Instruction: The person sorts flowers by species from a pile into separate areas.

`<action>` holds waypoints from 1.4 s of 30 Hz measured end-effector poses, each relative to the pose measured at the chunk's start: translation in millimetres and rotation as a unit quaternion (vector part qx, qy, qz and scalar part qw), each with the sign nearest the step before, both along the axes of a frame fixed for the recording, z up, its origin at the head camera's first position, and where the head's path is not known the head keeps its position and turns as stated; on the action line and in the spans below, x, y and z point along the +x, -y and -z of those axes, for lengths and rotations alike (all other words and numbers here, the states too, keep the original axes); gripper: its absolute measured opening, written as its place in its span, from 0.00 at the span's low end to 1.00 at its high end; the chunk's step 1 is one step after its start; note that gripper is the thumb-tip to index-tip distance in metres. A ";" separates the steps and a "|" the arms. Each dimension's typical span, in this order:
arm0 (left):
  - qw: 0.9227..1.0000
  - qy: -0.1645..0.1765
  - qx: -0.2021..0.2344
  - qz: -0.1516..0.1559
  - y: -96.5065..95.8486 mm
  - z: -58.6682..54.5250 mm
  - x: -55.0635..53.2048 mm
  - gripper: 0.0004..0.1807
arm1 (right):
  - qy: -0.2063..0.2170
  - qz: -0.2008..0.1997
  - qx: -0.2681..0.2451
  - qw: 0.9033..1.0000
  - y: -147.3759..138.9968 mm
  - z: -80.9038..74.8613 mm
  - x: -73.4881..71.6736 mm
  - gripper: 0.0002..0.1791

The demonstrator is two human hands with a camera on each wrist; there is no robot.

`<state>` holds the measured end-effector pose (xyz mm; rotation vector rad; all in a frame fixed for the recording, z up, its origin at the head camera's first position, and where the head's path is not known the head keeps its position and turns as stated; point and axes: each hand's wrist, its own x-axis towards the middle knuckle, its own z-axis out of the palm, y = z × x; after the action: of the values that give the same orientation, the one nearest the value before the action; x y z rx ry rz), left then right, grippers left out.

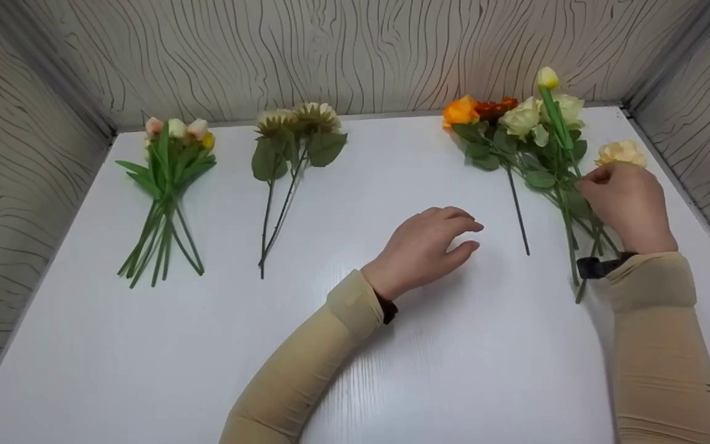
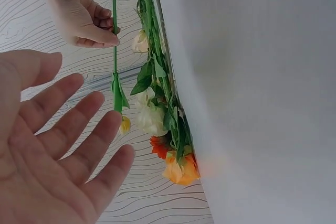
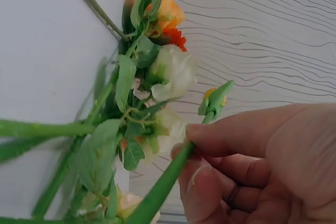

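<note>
My right hand (image 1: 629, 200) pinches the green stem of a yellow tulip (image 1: 548, 78) between thumb and fingertips, and the bloom points away from me. In the right wrist view the tulip stem (image 3: 163, 184) passes between the thumb and forefinger. Behind it on the table lies a loose pile of flowers: an orange rose (image 1: 460, 113), a dark red-orange flower (image 1: 495, 108), pale roses (image 1: 522, 117) and a peach flower (image 1: 621, 153). My left hand (image 1: 426, 246) hovers over the middle of the table, fingers relaxed and holding nothing; its spread fingers (image 2: 79, 150) show in the left wrist view.
At the far left of the white table (image 1: 207, 357) lies a bunch of pink, white and yellow tulips (image 1: 170, 166) with crossed stems. Two cream flowers (image 1: 296, 123) with brown stems lie right of it. Wood-patterned walls (image 1: 361, 55) close off the back and sides.
</note>
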<state>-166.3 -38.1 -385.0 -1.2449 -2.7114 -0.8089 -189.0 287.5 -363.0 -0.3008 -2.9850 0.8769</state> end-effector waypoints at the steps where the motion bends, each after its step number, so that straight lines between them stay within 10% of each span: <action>1: 1.000 0.008 0.007 -0.008 0.8 -0.4 -0.7 0.15 | 0.003 -0.002 -0.004 1.000 2.6 0.7 -1.2 0.21; 8: 0.978 0.138 0.122 -0.100 13.5 -2.9 -12.7 0.14 | 0.028 -0.042 -0.097 0.994 45.4 3.1 -7.7 0.28; 15: 0.914 0.244 0.278 -0.169 25.9 -6.9 -28.3 0.19 | 0.003 -0.125 -0.210 0.970 121.8 8.7 2.2 0.20; 21: 0.837 0.322 0.413 -0.160 27.6 -9.8 -30.5 0.17 | -0.023 -0.172 -0.245 0.954 159.5 11.4 15.5 0.16; 24: 0.812 0.332 0.453 -0.156 25.8 -8.7 -30.6 0.13 | -0.037 -0.180 -0.250 0.951 166.0 13.3 18.4 0.14; 34: 0.799 0.328 0.482 -0.151 24.0 -9.8 -28.9 0.10 | -0.051 -0.194 -0.259 0.945 171.6 10.8 21.9 0.13; 42: 0.817 0.307 0.470 -0.132 35.9 -16.6 -28.0 0.11 | -0.050 -0.196 -0.285 0.937 171.3 11.5 24.2 0.18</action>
<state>-194.4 -73.9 -368.4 -0.3876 -2.0895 -2.3804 -164.8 116.2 -374.5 0.3474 -2.6638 1.7303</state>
